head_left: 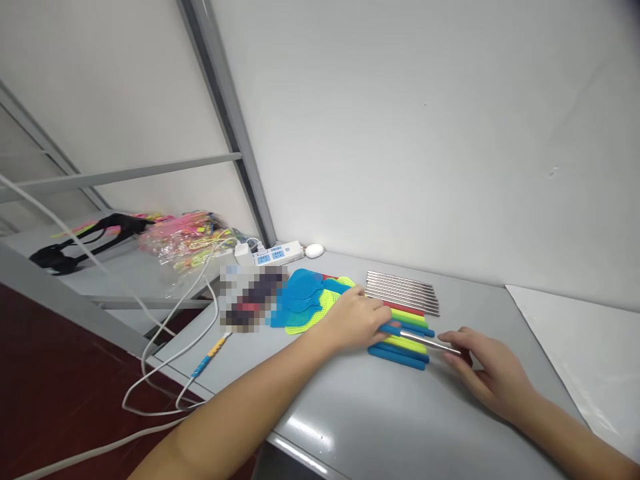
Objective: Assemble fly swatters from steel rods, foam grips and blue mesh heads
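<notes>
Head cam: left hand [356, 321] lies flat, fingers pressed on a blue foam-grip handle [400, 331] atop the row of blue, green and red handles [405, 347] mid-table. Right hand [493, 373] pinches a thin silver metal rod [429, 341] sticking out of that handle. More steel rods [403, 291] lie just beyond; blue and yellow mesh swatter heads [305, 301] are left.

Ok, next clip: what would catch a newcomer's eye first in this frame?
Probably the bright pile at the middle of the grey table: blue and yellow-green mesh swatter heads beside a row of coloured foam handles, with the left hand resting on them. The right hand pinches a thin metal rod that runs into a blue handle. Behind lies a neat row of bare metal rods, near the white wall.
</notes>
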The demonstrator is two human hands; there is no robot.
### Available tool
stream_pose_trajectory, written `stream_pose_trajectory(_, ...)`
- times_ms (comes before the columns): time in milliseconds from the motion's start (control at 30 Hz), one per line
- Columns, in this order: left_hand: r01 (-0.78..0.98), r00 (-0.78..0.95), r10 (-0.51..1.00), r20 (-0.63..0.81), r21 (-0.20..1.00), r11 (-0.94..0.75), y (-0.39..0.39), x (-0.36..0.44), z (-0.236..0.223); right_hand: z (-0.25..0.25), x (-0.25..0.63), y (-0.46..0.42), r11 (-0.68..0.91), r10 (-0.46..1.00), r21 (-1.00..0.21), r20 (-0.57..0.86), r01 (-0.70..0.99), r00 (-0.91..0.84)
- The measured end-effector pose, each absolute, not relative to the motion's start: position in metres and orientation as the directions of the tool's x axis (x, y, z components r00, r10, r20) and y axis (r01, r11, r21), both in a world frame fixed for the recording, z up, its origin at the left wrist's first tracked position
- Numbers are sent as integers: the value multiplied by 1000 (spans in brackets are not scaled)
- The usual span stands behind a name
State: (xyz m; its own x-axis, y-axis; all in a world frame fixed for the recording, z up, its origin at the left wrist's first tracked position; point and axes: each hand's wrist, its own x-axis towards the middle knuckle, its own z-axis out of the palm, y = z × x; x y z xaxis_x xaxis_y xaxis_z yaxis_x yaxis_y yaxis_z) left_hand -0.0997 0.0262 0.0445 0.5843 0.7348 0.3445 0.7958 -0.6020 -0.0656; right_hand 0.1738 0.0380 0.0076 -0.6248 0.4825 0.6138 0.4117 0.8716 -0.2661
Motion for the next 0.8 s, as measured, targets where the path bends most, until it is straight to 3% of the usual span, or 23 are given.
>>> stream_pose_trajectory(100,950,298,891,343,-13,-312,39,-130,57,8,176,38,846,529,-317,603,428,-597)
stream_pose_trajectory(300,988,-147,941,305,88,126,51,-203,69,5,180,39,779,627,-383,492,497,-604)
stream_pose_trajectory(533,964,-243,962,125,139,225,54,-214,57,1,183,40,775,631,-382,431,504,-645)
stream_pose_trajectory(800,962,-195,981,-12,193,193,49,-205,63,1,183,42,781,624,-365,439,506,-647)
